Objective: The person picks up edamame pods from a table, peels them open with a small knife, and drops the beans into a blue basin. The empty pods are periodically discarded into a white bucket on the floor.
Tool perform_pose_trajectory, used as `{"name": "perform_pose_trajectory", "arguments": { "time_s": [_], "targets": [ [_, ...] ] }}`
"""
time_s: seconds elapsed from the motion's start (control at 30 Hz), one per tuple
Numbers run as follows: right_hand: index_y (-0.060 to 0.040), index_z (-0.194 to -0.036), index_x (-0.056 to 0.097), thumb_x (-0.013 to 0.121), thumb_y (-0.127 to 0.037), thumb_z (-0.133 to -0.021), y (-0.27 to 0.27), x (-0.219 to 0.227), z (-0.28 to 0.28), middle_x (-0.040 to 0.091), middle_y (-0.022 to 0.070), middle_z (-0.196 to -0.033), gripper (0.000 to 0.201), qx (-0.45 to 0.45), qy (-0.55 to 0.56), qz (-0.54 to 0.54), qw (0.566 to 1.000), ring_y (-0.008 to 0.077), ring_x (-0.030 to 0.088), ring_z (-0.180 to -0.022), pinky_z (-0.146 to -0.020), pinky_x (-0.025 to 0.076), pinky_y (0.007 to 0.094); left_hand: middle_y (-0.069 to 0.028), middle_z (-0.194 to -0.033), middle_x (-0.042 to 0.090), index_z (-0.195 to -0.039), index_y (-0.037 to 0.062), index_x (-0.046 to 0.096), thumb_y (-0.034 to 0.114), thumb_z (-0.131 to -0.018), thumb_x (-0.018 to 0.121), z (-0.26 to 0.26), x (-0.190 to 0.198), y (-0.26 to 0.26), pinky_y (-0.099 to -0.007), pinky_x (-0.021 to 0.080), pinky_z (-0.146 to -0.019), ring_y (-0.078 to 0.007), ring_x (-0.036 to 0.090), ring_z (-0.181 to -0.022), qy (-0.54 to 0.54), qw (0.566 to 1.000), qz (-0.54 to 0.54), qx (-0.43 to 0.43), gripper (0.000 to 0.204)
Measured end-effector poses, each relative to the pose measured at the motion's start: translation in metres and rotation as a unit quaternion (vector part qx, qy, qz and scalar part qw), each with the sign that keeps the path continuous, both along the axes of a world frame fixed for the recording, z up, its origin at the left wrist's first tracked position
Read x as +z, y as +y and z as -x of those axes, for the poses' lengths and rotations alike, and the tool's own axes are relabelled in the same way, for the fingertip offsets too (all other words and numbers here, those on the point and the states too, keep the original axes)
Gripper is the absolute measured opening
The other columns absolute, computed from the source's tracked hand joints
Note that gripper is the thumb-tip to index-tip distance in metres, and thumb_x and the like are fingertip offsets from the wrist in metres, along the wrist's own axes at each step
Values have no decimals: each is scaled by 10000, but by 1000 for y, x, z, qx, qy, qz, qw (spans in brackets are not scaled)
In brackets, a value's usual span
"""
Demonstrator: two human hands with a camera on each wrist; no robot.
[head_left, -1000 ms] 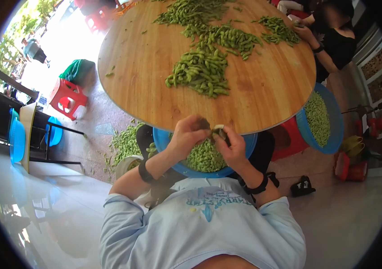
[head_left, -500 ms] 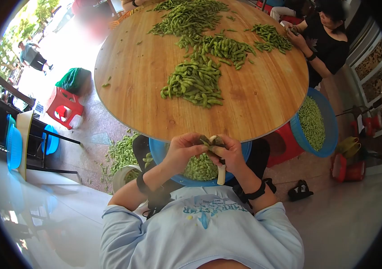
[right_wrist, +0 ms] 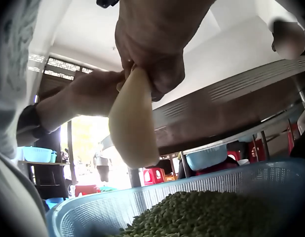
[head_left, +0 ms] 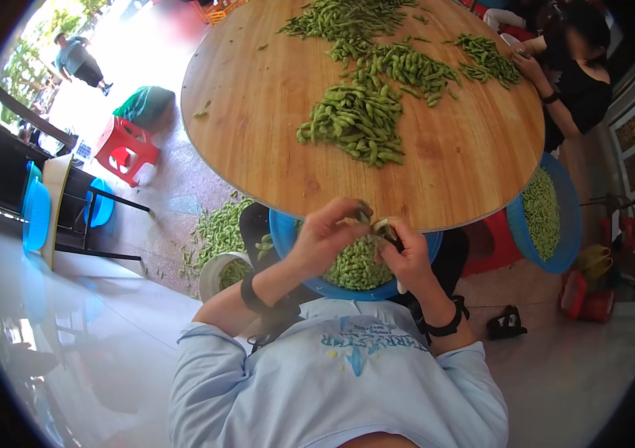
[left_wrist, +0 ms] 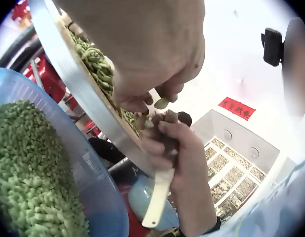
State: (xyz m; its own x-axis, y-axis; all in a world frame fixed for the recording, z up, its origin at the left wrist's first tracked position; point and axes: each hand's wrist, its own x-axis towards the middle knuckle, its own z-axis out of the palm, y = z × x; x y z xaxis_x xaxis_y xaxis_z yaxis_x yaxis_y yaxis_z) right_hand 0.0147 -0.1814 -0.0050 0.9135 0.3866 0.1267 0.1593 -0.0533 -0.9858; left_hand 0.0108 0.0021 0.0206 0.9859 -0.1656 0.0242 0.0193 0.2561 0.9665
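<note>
My left hand (head_left: 330, 237) is over the blue basket (head_left: 285, 224), close to the table's near edge. Between its thumb and fingers it pinches an edamame pod (left_wrist: 161, 103). Just beside it, my right hand (head_left: 409, 257) curls round a cream-handled tool (left_wrist: 157, 200), whose working end is hidden by the fingers. In the right wrist view the handle (right_wrist: 135, 123) hangs down from the palm. A small pale green piece (head_left: 382, 222) shows at the right fingertips. Shelled green beans (head_left: 361, 265) are heaped in the basket below both hands.
On the round wooden table (head_left: 258, 134) lie piles of edamame pods (head_left: 355, 123). A bucket (head_left: 217, 276) and scattered pods (head_left: 224, 231) are on the floor at left. Another basket of beans (head_left: 541, 213) stands at right, near a seated person (head_left: 579, 82).
My hands came together half a second ago and are now slightly apart, the left fingers lifted away. The tool's handle, plain in the head view then, is now mostly hidden there.
</note>
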Motion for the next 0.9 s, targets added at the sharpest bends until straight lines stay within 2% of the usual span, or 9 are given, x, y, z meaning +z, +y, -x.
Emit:
{"name": "perform_pose_trajectory", "arguments": {
  "time_s": [0.03, 0.1, 0.13, 0.2, 0.23, 0.3, 0.53, 0.83, 0.9],
  "targets": [
    [16, -1078, 536, 528, -49, -888, 0, 2, 1, 541, 12, -722, 201, -3, 2, 0, 1000, 73, 523, -573, -521, 416, 192, -14, -825, 610, -1006, -2, 604, 42, -849, 644, -1, -2, 7, -187, 406, -538, -78, 555, -670, 57, 998, 20, 23, 167],
    [35, -1202, 495, 516, -67, -915, 0, 7, 2, 525, -5, -723, 305, -4, -68, 37, 997, 59, 499, -555, -509, 406, 189, -30, -778, 611, -990, -11, 607, 29, -858, 629, -3, 0, 14, -185, 388, -496, -77, 545, -609, 89, 996, 31, 4, 140],
    [35, -1202, 495, 516, -67, -915, -1, 11, 2, 525, -5, -723, 305, -7, -68, 38, 997, 59, 499, -555, -509, 406, 189, -47, -730, 612, -975, -20, 609, 16, -867, 614, -4, 1, 15, -183, 370, -453, -77, 536, -548, 119, 992, 42, -14, 113],
    [32, -1309, 436, 472, -105, -955, -3, 18, 2, 509, 7, -715, 382, 48, 86, -45, 994, 57, 465, -523, -477, 389, 194, -43, -708, 602, -972, -29, 611, 22, -867, 619, -3, 3, 11, -182, 351, -441, -72, 518, -533, 133, 991, 15, -15, 117],
    [32, -1309, 436, 472, -105, -955, -4, 17, 3, 509, 7, -715, 382, 44, 87, -44, 994, 57, 465, -523, -477, 389, 194, -40, -686, 592, -968, -38, 612, 28, -866, 623, -1, 2, 9, -182, 332, -428, -66, 501, -518, 147, 989, -12, -14, 123],
    [20, -1369, 377, 419, -149, -986, -3, 13, 3, 507, 18, -718, 421, 102, 204, -165, 960, 57, 434, -494, -444, 364, 196, -33, -697, 592, -974, -39, 613, 33, -865, 625, 1, -5, 7, -183, 335, -439, -62, 494, -524, 132, 991, -8, -24, 131],
    [18, -1387, 344, 392, -134, -992, 1, 6, 6, 507, 18, -720, 425, 127, 199, -212, 948, 54, 420, -480, -430, 349, 186, -4, -744, 593, -992, -27, 616, 22, -857, 619, 2, -6, 5, -180, 357, -502, -41, 488, -584, 111, 994, -6, -16, 143],
    [4, -1336, 441, 424, -50, -964, 5, 3, 8, 510, -4, -687, 377, 90, 143, -170, 971, 44, 419, -481, -434, 341, 182, 2, -802, 594, -976, -18, 601, -10, -836, 615, -1, -17, 5, -186, 347, -514, -37, 481, -622, 109, 993, 35, -18, 142],
    [-6, -1304, 489, 432, -12, -947, 8, -1, 11, 514, -11, -683, 361, 52, 69, -105, 991, 32, 418, -490, -443, 335, 173, -3, -791, 588, -969, -14, 596, -1, -839, 609, -2, -17, 7, -190, 337, -510, -44, 470, -610, 127, 990, 49, -29, 131]
  ]
}}
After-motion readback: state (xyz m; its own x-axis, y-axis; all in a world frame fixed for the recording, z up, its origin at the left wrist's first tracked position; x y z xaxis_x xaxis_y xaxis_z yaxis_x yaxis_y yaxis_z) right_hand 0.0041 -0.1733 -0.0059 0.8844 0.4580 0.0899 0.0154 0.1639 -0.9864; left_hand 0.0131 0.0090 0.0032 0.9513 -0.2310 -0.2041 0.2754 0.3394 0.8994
